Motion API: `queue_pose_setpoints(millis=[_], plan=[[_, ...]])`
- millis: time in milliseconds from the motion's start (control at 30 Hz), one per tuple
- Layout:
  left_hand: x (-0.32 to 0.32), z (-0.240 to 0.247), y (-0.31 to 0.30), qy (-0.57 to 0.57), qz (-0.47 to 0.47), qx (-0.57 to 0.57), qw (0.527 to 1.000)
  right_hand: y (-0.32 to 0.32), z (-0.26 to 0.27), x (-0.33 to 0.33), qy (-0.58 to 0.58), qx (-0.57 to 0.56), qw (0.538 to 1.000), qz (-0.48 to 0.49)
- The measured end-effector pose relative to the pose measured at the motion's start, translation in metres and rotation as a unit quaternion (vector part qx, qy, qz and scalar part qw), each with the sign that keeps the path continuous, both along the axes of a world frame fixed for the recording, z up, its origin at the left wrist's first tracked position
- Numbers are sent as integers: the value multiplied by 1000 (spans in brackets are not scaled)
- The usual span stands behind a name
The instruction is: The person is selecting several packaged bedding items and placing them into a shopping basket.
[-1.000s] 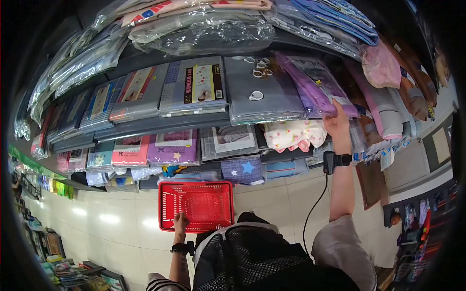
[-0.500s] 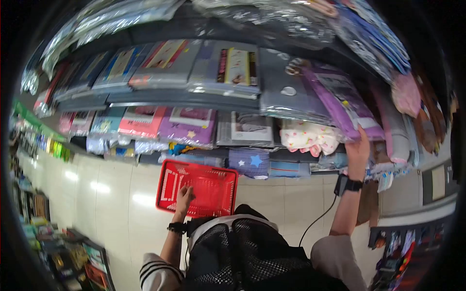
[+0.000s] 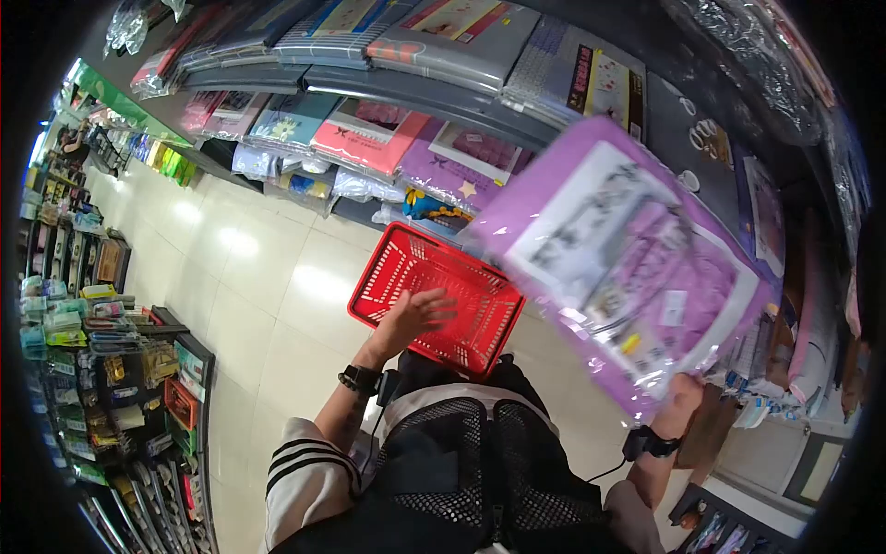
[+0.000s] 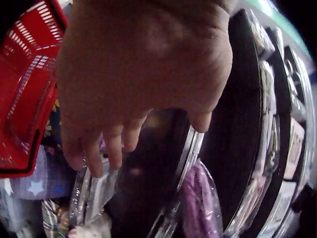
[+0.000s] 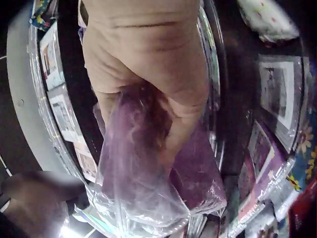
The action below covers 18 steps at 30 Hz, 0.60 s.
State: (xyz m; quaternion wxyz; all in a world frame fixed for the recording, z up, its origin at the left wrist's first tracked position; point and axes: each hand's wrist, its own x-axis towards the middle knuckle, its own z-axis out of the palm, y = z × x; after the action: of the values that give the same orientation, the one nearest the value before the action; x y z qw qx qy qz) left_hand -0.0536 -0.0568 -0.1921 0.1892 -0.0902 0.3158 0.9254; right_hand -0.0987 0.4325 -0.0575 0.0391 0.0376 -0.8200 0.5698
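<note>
My right hand (image 3: 681,406) grips the lower corner of a flat purple fabric pack (image 3: 618,268) in clear plastic, with a picture card and small labels on its front. Held up off the shelf, the pack tilts and covers part of the goods behind it. In the right wrist view, fingers of the right hand (image 5: 148,54) curl into the loose plastic of the pack (image 5: 143,178). The left hand (image 3: 411,319) is over a red plastic basket (image 3: 461,314), fingers extended and palm bare. The left wrist view also shows the basket (image 4: 22,119) beside that hand (image 4: 143,64).
Shelves of plastic-wrapped textiles run along the far side, among them a grey pack (image 3: 461,42) on the upper tier and a pink pack (image 3: 369,138) below. Pale tiled floor (image 3: 249,295) lies left of the basket. A crowded goods rack (image 3: 120,397) stands at far left.
My right hand has lifted the purple pack off the shelf and brought it closer to my body. My left hand has spread its fingers above the basket. The head view has turned left.
</note>
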Motion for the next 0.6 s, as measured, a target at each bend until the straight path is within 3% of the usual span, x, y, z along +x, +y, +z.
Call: queue_pose_setpoints(millis=[67,100,133,167,200,233,300,400,467,600], plan=[[6,7,-4,34,11,55,998,-36,8,6,-49,2,998,43],[10,7,-6,72,23,109,991,-63,16,-4,-193,-128,970,78],[18,-5,-9,85,28,137,986,-85,18,-13,-330,-253,903,108],[27,-13,-13,79,31,138,987,-101,11,-15,-392,-272,870,121],[35,-20,-17,41,63,97,992,-113,-14,-21,-410,-304,836,200],[43,-27,-19,3,95,56,994,-133,-22,-24,-434,-307,819,217],[61,-48,-24,-75,139,-1,987,-149,-63,-26,-517,-269,790,190],[89,-74,-39,-188,186,-108,958,-178,-121,-25,-517,-260,794,187],[97,-95,-53,-215,168,-161,948,-191,-158,-19,-575,-259,758,163],[92,-123,-78,-251,134,-282,916,-210,-222,-3,-594,-291,737,135]])
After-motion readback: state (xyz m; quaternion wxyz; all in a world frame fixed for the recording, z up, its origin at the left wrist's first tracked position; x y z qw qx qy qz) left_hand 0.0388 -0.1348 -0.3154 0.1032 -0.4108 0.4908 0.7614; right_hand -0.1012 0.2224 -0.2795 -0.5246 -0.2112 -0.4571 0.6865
